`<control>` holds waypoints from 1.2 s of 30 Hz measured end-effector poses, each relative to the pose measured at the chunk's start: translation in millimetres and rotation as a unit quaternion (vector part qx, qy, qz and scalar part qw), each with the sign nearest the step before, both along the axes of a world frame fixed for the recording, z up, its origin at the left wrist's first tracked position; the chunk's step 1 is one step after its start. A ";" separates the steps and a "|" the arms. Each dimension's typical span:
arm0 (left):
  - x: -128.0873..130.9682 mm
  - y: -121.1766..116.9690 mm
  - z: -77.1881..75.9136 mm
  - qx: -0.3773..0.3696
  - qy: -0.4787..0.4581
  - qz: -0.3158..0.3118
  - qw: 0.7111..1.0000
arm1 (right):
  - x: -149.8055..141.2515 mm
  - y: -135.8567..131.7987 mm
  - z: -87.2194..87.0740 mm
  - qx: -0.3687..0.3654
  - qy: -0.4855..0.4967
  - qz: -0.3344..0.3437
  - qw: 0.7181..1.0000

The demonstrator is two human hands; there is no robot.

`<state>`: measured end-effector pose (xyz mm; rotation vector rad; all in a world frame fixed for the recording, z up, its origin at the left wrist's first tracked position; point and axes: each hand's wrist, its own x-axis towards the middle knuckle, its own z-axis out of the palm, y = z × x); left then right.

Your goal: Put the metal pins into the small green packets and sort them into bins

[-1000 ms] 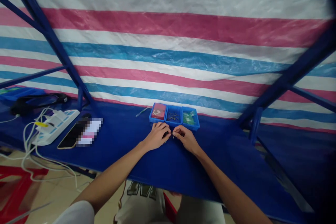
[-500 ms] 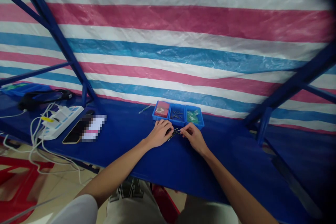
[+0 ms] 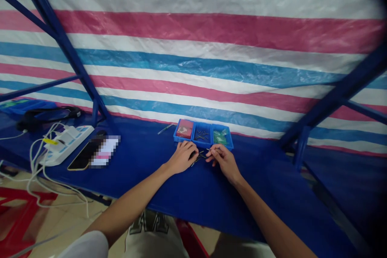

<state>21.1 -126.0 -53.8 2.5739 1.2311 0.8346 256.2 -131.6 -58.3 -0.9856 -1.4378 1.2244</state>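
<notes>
Evidently, fine pinch work is being done, and it is best served by light fingertips: a slim piece is controlled more easily when gripped near its middle, with its end left in plain sight and the wrist kept low. In the right hand (image 3: 223, 161), thumb and forefinger are closed on what seems, at this small scale, to be a slim rod (image 3: 208, 149), its pale tip poking out toward the left. The left hand (image 3: 183, 158) is laid palm down with fingers curled; whether anything is pinched beneath them cannot be told. Between the two hands, a loose cluster of dark slim pieces (image 3: 202, 155) is spread on the bench (image 3: 193, 193), just beside the left fingertips and a little apart from the right ones. Single pieces are better drawn from the edge of that cluster, so that the others are not dragged along. Just beyond the hands, similar pieces are held in the middle blue bin (image 3: 202, 143).
</notes>
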 end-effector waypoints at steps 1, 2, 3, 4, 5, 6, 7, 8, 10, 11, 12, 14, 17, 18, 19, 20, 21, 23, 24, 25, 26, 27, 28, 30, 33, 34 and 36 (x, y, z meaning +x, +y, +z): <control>0.1 0.0 0.2 -0.001 0.000 0.000 1.000 | 0.6 -0.1 0.2 0.000 -0.004 -0.005 1.000; 0.2 -0.1 0.4 -0.002 0.001 0.001 1.000 | 1.3 -0.1 0.1 0.000 -0.010 -0.007 1.000; 0.3 -0.2 0.7 -0.002 0.001 0.001 1.000 | 1.9 -0.1 -0.3 -0.001 -0.015 -0.007 1.000; 0.4 -0.3 1.0 -0.002 0.002 0.000 1.000 | 2.4 0.0 -0.9 -0.004 -0.020 -0.004 1.000; 0.5 -0.4 1.2 -0.001 0.002 -0.001 1.000 | 2.7 0.1 -1.7 -0.007 -0.022 -0.003 1.000; 0.5 -0.5 1.4 0.000 0.002 -0.002 1.000 | 2.8 0.2 -2.5 -0.011 -0.023 -0.003 1.000; 0.5 -0.6 1.4 0.001 0.002 -0.004 1.000 | 2.7 0.3 -3.1 -0.013 -0.021 -0.005 1.000; 0.4 -0.6 1.3 0.002 0.002 -0.004 1.000 | 2.4 0.3 -3.6 -0.015 -0.018 -0.008 1.000; 0.1 -0.4 0.8 0.002 0.002 -0.004 1.000 | 1.6 0.1 -3.5 -0.012 -0.009 -0.016 1.000; -0.1 -0.2 0.4 0.002 0.001 -0.003 1.000 | 1.2 -0.1 -2.9 -0.010 -0.005 -0.016 1.000; -0.2 0.0 0.1 0.001 0.000 -0.002 1.000 | 0.9 -0.4 -2.1 -0.009 -0.002 -0.014 1.000; -0.4 0.3 -0.5 -0.001 -0.001 -0.001 1.000 | 0.8 -0.8 -0.3 -0.008 -0.005 -0.005 1.000; -0.6 0.6 -0.5 -0.005 0.002 -0.002 1.000 | 2.2 -0.8 0.4 0.001 -0.039 0.003 0.999; -0.7 0.7 -0.3 -0.005 0.003 -0.001 1.000 | 2.8 -0.5 -0.2 0.006 -0.046 -0.001 0.999; -0.9 0.7 -0.1 -0.005 0.003 -0.001 1.000 | 3.4 -0.2 -1.2 0.010 -0.049 -0.007 0.999; -1.0 0.7 0.1 -0.005 0.003 -0.002 1.000 | 3.9 0.1 -2.3 0.012 -0.048 -0.014 0.999; -1.2 0.7 0.2 -0.004 0.002 -0.002 1.000 | 4.3 0.4 -3.4 0.012 -0.046 -0.019 0.999; -1.4 0.7 0.3 -0.002 0.001 -0.003 1.000 | 4.5 0.4 -4.6 0.011 -0.048 -0.024 0.998; -1.5 0.7 0.2 -0.002 0.001 -0.003 1.000 | 4.4 0.2 -4.5 0.012 -0.052 -0.025 0.998; -1.5 0.7 0.0 -0.002 0.001 -0.004 1.000 | 4.2 -0.2 -4.1 0.015 -0.054 -0.027 0.998; -1.5 0.7 -0.1 -0.001 0.001 -0.004 1.000 | 3.9 -0.6 -3.4 0.019 -0.055 -0.028 0.998; -1.5 0.8 -0.2 0.000 0.001 -0.004 1.000 | 3.6 -0.9 -2.7 0.022 -0.055 -0.030 0.998; -1.4 0.8 -0.3 0.002 0.000 -0.004 1.000 | 3.4 -1.1 -2.1 0.023 -0.056 -0.031 0.998; -1.3 0.8 -0.4 0.005 0.001 -0.005 1.000 | 3.0 -1.2 -1.6 0.019 -0.060 -0.034 0.997; -1.2 0.6 -0.2 0.006 0.000 -0.009 1.000 | 2.3 -1.0 -1.9 0.016 -0.064 -0.035 0.997; -1.3 0.5 -0.1 0.006 -0.001 -0.010 1.000 | 1.8 -1.0 -1.8 0.018 -0.063 -0.035 0.997; -1.6 0.3 -0.1 0.006 -0.004 -0.011 1.000 | 0.7 -1.3 -1.3 0.022 -0.058 -0.035 0.997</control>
